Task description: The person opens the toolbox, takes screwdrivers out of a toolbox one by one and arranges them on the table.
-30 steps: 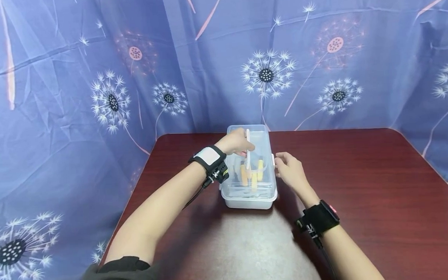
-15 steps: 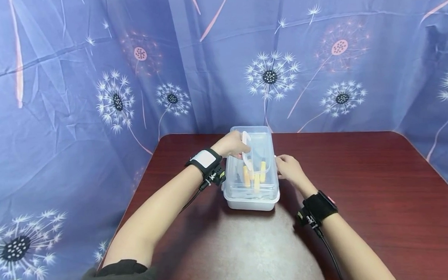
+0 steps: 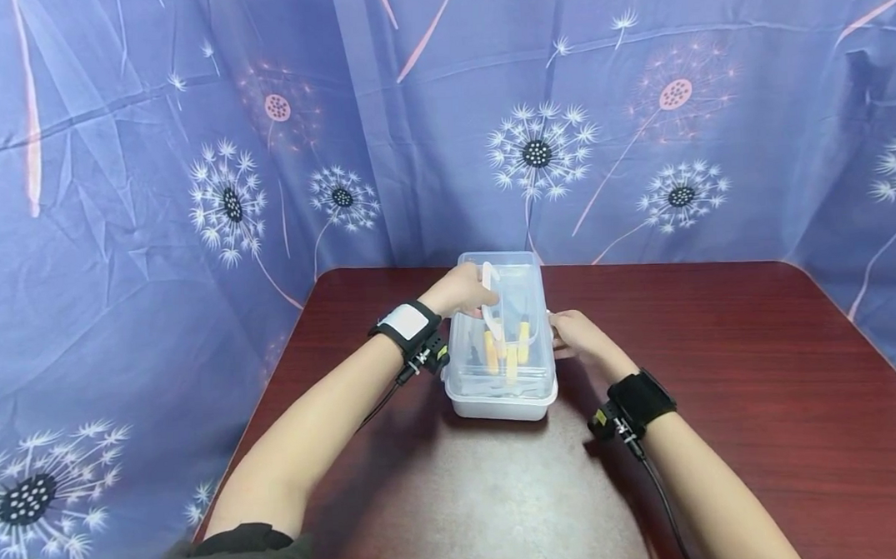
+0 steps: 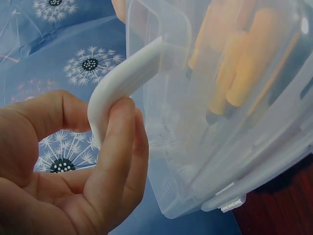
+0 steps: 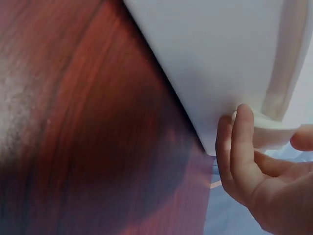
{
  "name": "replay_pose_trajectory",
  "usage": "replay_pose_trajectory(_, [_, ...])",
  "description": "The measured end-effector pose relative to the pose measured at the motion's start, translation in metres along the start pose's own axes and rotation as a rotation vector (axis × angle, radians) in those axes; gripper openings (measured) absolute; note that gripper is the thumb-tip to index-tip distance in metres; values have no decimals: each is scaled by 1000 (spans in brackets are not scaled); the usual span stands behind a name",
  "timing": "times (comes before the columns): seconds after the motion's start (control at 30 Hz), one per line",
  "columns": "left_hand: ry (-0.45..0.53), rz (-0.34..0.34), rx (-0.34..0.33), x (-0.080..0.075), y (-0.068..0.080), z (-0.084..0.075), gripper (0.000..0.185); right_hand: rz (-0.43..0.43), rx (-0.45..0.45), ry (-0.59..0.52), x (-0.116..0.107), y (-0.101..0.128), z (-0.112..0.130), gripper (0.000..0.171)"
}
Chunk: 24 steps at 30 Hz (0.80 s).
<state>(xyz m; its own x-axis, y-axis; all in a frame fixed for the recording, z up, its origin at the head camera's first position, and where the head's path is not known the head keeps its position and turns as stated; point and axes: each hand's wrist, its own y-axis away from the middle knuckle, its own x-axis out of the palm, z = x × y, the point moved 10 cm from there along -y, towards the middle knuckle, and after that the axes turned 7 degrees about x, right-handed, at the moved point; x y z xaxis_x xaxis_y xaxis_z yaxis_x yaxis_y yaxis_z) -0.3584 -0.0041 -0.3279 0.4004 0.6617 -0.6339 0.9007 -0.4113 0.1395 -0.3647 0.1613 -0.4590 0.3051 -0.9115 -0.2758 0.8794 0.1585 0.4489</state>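
A plastic storage box [image 3: 499, 406] with a clear lid [image 3: 523, 289] and a white base stands on the table. My left hand [image 3: 465, 290] grips the white carry handle [image 4: 124, 71] on the lid, fingers curled under it. In the left wrist view the handle leans toward the palm. My right hand [image 3: 580, 335] is at the box's right side. Seen from the right wrist, its fingers are curled behind a white latch [image 5: 269, 132], the thumb at the outer edge. Through the lid show several yellow-orange handles [image 4: 259, 54] of tools, their other ends blurred by the plastic.
The dark red wooden table [image 3: 691, 344] has a pale glare patch in front of the box. A blue dandelion-print curtain [image 3: 427, 147] hangs behind and to the left. A cable [image 3: 663, 495] trails from the right wrist camera. Another small latch [image 4: 232, 203] is on the box's left side.
My right hand has closed in on the box's side, and its fingers have curled at the latch. The carry handle has tipped to the left in my left hand.
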Motion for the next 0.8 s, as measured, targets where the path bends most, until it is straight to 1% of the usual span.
replay_pose_trajectory(0.17, [1, -6, 14, 2, 0, -1, 13, 61, 14, -22, 4, 1, -1, 48])
replay_pose_trajectory(0.33, [-2, -7, 18, 4, 1, -2, 14, 93, 7, -78, 8, 2, -1, 31])
replay_pose_trajectory(0.4, [4, -6, 17, 4, 2, -2, 14, 108, 5, -99, 8, 3, -1, 28])
replay_pose_trajectory(0.5, [8, -5, 23, 4, 2, -3, 14, 120, -15, -90, 5, 5, 2, 33])
replay_pose_trajectory(0.67, [5, -12, 32, 1, 1, -3, 19, 92, -49, -24, 0, 7, 7, 47])
replay_pose_trajectory(0.8, [4, -6, 29, 2, 1, -2, 18, 14, -53, 31, -4, 8, 8, 49])
